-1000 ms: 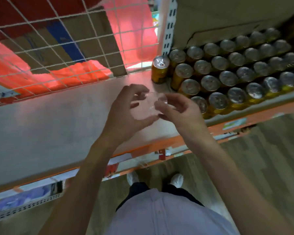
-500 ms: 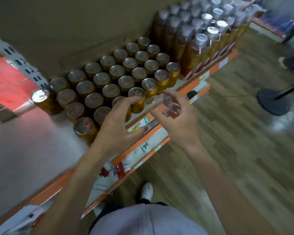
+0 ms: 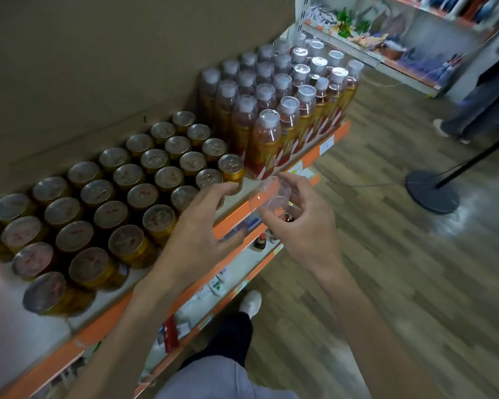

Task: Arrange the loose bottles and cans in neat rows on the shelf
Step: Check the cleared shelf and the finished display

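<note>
The right hand (image 3: 303, 228) pinches a clear thin plastic cap (image 3: 268, 197) in curled fingertips, just off the orange-edged shelf (image 3: 98, 332). The left hand (image 3: 202, 226) hangs spread and empty beside the rowed gold metal cans (image 3: 159, 217). The cap looks light, flimsy and slippery, so hold its rim gently. Full cans are probably heavy and stiff; grip their sides.

We see a dim, warm indoor scene, smeared by motion blur throughout. The round silver tops of the gold cans (image 3: 128, 177) give only dull reflections, their print unreadable. The white-capped brown bottles (image 3: 267, 133) catch a pale sheen from above. A whitish glare patch lies on the wood-plank floor (image 3: 386, 283) beside the round black stand base (image 3: 429, 192). The clear plastic piece (image 3: 267, 197) gripped in the right hand (image 3: 303, 228) glints faintly. Toward the frame edges we lose all detail.
</note>
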A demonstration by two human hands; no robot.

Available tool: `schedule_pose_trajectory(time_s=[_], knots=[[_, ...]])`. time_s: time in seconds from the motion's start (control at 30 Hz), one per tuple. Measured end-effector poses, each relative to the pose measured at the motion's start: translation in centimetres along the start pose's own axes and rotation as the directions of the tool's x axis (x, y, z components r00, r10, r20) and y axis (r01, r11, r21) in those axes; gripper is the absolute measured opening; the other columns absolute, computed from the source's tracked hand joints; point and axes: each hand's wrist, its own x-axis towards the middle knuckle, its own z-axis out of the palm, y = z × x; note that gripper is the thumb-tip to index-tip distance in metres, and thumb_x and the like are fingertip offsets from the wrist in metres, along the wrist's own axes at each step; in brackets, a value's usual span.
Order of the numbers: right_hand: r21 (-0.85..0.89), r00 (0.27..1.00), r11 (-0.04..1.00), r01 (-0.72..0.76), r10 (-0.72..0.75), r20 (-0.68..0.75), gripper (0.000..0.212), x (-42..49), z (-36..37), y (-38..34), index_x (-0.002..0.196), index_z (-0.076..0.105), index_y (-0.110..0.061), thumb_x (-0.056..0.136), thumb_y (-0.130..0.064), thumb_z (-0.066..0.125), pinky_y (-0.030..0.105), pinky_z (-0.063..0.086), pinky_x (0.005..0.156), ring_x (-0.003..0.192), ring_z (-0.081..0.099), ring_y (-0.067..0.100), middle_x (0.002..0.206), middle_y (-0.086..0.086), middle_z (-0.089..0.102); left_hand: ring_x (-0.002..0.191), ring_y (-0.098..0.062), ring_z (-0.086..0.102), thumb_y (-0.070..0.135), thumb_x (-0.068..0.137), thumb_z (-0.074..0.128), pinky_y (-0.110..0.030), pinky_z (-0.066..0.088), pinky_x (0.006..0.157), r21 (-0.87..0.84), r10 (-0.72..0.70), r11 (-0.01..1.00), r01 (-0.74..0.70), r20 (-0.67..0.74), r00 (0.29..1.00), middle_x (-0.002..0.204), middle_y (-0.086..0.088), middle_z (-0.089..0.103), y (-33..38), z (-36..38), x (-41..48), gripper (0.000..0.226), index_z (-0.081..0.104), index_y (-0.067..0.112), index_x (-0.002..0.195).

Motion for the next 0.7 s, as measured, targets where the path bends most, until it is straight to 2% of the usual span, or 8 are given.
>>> schedule_pose_trajectory(time_s=[0.1, 0.2, 0.3, 0.37, 0.5, 0.63, 0.7], knots=[[-0.017, 0.999, 0.999, 0.041, -0.04, 0.021, 0.06, 3.1, -1.9, 0.7, 0.137, 0.054, -0.034, 0.082, -0.038, 0.079, 0.032, 0.052, 0.103, 0.118, 0.059, 0.001, 0.13, -0.019, 0.061, 0.123, 0.004, 0.044, 0.031, 0.083, 0.076, -0.018, 0.043, 0.098, -0.003, -0.008, 1.0, 0.008, -0.028, 1.0, 0.134, 0.019, 0.048, 0.5, 1.1, 3.1, 0.068, 0.041, 0.035, 0.141], [-0.064, 0.996, 0.995, 0.074, -0.07, 0.06, 0.059, 6.5, -3.7, 1.5, 0.136, 0.055, -0.032, 0.083, -0.038, 0.079, 0.022, 0.051, 0.1, 0.114, 0.059, -0.004, 0.124, -0.023, 0.061, 0.128, 0.0, 0.041, 0.031, 0.083, 0.077, -0.023, 0.042, 0.102, 0.02, -0.033, 0.999, 0.034, -0.038, 0.999, 0.139, 0.019, 0.045, 0.4, 2.2, 5.8, 0.071, 0.038, 0.038, 0.143], [-0.105, 0.99, 0.989, 0.102, -0.091, 0.104, 0.056, 10.7, -5.9, 2.4, 0.134, 0.055, -0.032, 0.083, -0.039, 0.079, 0.017, 0.05, 0.095, 0.11, 0.058, -0.009, 0.115, -0.029, 0.061, 0.13, 0.004, 0.038, 0.03, 0.084, 0.076, -0.01, 0.035, 0.095, -0.029, -0.075, 0.997, 0.072, -0.087, 0.993, 0.143, 0.02, 0.042, 0.5, 3.7, 9.0, 0.072, 0.038, 0.038, 0.146], [-0.127, 0.988, 0.985, 0.118, -0.104, 0.114, 0.053, 13.4, -7.5, 3.1, 0.131, 0.057, -0.033, 0.083, -0.039, 0.08, 0.013, 0.048, 0.094, 0.108, 0.058, -0.012, 0.11, -0.032, 0.063, 0.13, 0.007, 0.038, 0.031, 0.084, 0.075, -0.007, 0.033, 0.094, -0.084, -0.106, 0.992, 0.097, -0.117, 0.987, 0.144, 0.022, 0.041, 1.0, 4.7, 11.4, 0.072, 0.038, 0.04, 0.145], [-0.135, 0.986, 0.984, 0.113, -0.094, 0.141, 0.051, 17.8, -10.6, 4.5, 0.127, 0.058, -0.035, 0.082, -0.037, 0.082, 0.013, 0.049, 0.094, 0.105, 0.059, -0.013, 0.105, -0.043, 0.06, 0.123, 0.021, 0.034, 0.037, 0.084, 0.074, 0.0, 0.032, 0.089, -0.083, -0.068, 0.995, 0.056, -0.159, 0.985, 0.137, 0.034, 0.038, 3.4, 6.4, 16.6, 0.066, 0.04, 0.046, 0.14], [-0.138, 0.983, 0.983, 0.124, -0.103, 0.15, 0.055, 22.0, -12.7, 5.8, 0.13, 0.057, -0.038, 0.081, -0.045, 0.08, 0.024, 0.053, 0.097, 0.106, 0.061, -0.008, 0.11, -0.035, 0.063, 0.131, 0.011, 0.037, 0.031, 0.084, 0.076, -0.01, 0.031, 0.102, -0.04, -0.046, 0.998, 0.039, -0.198, 0.979, 0.14, 0.027, 0.044, 5.1, 7.1, 20.8, 0.065, 0.044, 0.039, 0.141], [-0.14, 0.982, 0.98, 0.142, -0.122, 0.142, 0.052, 24.2, -13.6, 6.1, 0.13, 0.056, -0.04, 0.083, -0.048, 0.077, 0.021, 0.053, 0.094, 0.105, 0.06, -0.009, 0.108, -0.038, 0.061, 0.131, 0.008, 0.039, 0.031, 0.084, 0.075, -0.011, 0.032, 0.104, -0.005, -0.038, 0.999, 0.037, -0.206, 0.978, 0.14, 0.022, 0.048, 5.7, 7.6, 22.5, 0.065, 0.045, 0.035, 0.141]])
